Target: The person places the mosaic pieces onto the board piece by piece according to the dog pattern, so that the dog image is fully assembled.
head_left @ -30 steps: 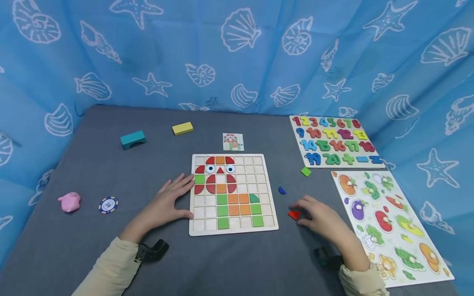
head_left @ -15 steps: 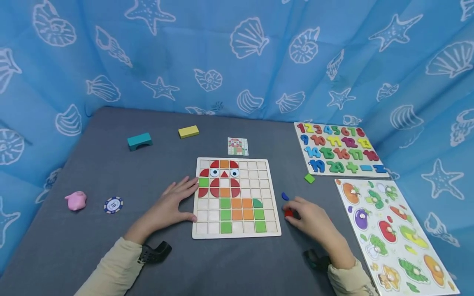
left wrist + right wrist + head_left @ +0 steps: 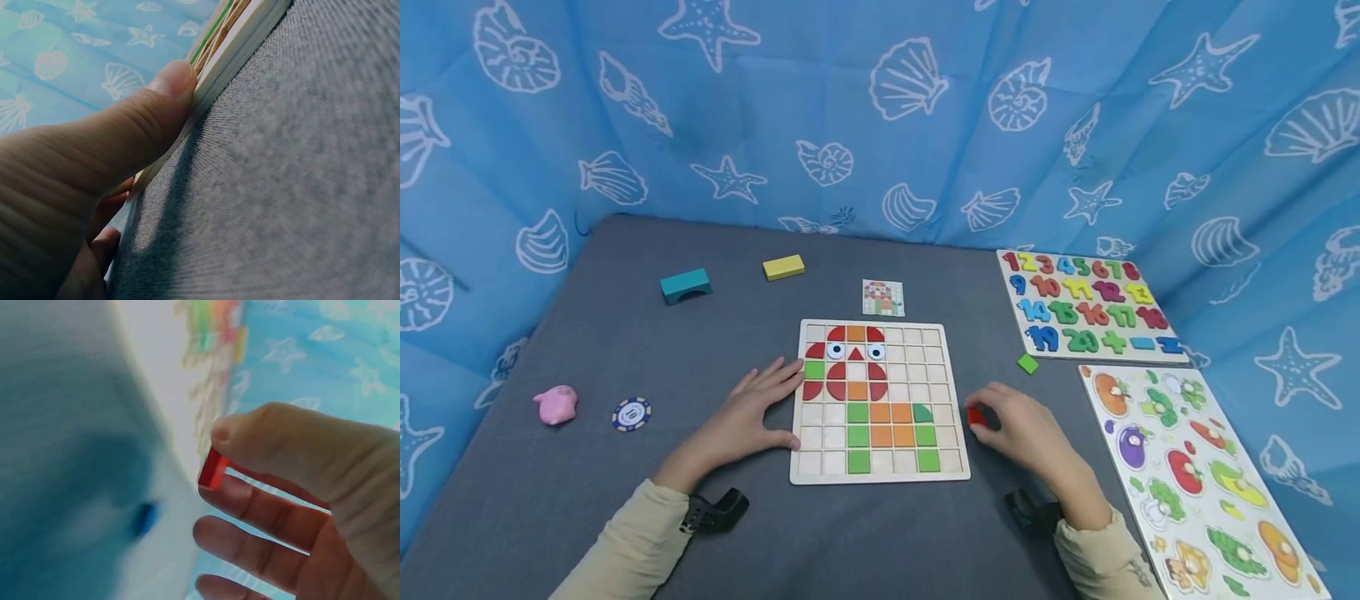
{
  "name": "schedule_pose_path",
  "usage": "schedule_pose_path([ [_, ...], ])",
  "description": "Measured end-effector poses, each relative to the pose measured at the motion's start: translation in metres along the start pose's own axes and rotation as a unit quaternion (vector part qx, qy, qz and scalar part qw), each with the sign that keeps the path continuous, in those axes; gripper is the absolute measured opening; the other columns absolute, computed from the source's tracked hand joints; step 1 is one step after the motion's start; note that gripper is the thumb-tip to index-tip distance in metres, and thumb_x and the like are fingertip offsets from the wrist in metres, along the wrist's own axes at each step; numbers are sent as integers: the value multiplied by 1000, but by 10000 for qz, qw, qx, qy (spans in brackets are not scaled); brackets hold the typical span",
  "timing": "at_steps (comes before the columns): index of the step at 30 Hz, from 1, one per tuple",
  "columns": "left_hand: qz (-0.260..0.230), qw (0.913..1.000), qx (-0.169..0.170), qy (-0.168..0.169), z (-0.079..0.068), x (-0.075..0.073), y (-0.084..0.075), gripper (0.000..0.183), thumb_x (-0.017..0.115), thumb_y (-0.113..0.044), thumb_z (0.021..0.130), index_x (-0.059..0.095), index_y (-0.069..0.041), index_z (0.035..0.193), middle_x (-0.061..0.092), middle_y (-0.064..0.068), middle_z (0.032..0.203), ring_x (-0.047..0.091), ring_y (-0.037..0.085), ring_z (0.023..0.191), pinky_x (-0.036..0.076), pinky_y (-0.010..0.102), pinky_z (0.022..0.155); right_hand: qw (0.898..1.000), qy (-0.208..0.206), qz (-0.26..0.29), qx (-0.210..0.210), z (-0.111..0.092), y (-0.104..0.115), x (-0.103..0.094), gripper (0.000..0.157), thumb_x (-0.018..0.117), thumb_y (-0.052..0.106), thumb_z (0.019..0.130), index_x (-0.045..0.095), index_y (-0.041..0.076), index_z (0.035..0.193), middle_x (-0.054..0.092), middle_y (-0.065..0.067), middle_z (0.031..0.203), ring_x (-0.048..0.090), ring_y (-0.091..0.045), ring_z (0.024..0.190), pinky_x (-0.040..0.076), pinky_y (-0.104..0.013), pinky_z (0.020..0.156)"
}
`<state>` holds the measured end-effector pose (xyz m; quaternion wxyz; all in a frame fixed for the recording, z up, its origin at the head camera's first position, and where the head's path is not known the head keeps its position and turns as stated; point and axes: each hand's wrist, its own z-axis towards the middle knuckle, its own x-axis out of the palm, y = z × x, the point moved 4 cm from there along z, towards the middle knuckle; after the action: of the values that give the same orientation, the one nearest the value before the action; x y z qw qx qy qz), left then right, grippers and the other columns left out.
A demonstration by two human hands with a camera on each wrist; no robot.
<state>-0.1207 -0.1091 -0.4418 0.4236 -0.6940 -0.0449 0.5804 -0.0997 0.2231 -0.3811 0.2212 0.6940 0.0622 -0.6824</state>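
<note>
My right hand (image 3: 1028, 427) pinches a small red tile (image 3: 212, 470) between thumb and forefinger, raised over the cloth just right of the wooden grid board (image 3: 912, 357). Its other fingers stand apart in the right wrist view. Below them lies a blurred blue piece (image 3: 147, 519), hidden behind the hand in the head view. My left hand (image 3: 752, 408) rests at the board's left edge, fingers spread; its thumb (image 3: 175, 81) touches the rim. Red, orange and green tiles and two eye tiles (image 3: 836, 350) fill part of the grid, forming a figure.
A picture card (image 3: 883, 297) lies behind the board. To the right are a green tile (image 3: 1027, 363), a number puzzle (image 3: 1093, 304) and a vegetable puzzle (image 3: 1210, 492). Leftward sit a teal block (image 3: 686, 286), yellow block (image 3: 783, 267), pink pig (image 3: 557, 405) and poker chip (image 3: 631, 413).
My right hand has taken hold of the red tile and moved left and slightly up with it toward the board. The view has shifted a little; my left hand stays on the board's edge.
</note>
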Motion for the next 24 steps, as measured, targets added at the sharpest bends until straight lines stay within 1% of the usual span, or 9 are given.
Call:
schedule_pose_path([
  [3, 14, 10000, -4, -48, 0, 0, 1, 94, 72, -51, 63, 30, -15, 140, 23, 0, 147, 11, 24, 136, 5, 51, 106, 9998, -23, 107, -192, 28, 14, -7, 28, 72, 20, 73, 65, 12, 99, 59, 3, 87, 51, -11, 68, 43, -25, 57],
  [5, 26, 10000, 1, -56, -1, 0, 2, 94, 71, -52, 63, 30, -15, 140, 23, -1, 147, 11, 24, 136, 5, 51, 106, 9996, 106, 123, -216, 49, 23, -7, 29, 72, 21, 74, 64, 12, 101, 60, 2, 88, 51, -12, 70, 43, -24, 58],
  [9, 78, 9999, 25, -57, 0, 1, 2, 94, 70, -53, 64, 30, -16, 140, 22, -2, 147, 12, 24, 136, 6, 51, 106, 9990, 432, 37, -80, 89, 35, 3, 29, 70, 21, 75, 64, 12, 101, 60, 1, 88, 50, -13, 72, 45, -26, 61],
  [12, 63, 9999, 52, -76, 0, 2, 2, 93, 70, -52, 64, 30, -16, 140, 22, -2, 147, 12, 24, 136, 7, 51, 106, 9980, 618, -110, -18, 109, 40, 13, 26, 69, 21, 76, 63, 11, 99, 60, 0, 86, 49, -13, 70, 44, -26, 61],
  [15, 27, 9998, 132, -124, 0, 2, 2, 93, 71, -51, 64, 31, -15, 139, 24, -1, 146, 13, 25, 136, 8, 52, 105, 9968, 751, -280, 59, 120, 42, 22, 23, 69, 20, 77, 63, 11, 97, 59, 0, 84, 49, -13, 70, 44, -25, 61],
  [18, 4, 9997, 197, -147, 0, 1, 1, 93, 71, -51, 64, 31, -15, 139, 25, 0, 146, 14, 26, 135, 8, 52, 105, 9958, 828, -350, 165, 126, 43, 26, 21, 68, 21, 77, 65, 12, 96, 59, 0, 84, 49, -13, 70, 44, -26, 62],
  [24, 8, 9999, 76, -95, -1, 0, 2, 94, 72, -51, 62, 31, -15, 140, 24, 0, 146, 12, 25, 136, 7, 51, 106, 9960, 816, -289, 231, 132, 47, 28, 24, 68, 24, 78, 67, 13, 98, 62, 0, 85, 50, -13, 72, 45, -29, 64],
])
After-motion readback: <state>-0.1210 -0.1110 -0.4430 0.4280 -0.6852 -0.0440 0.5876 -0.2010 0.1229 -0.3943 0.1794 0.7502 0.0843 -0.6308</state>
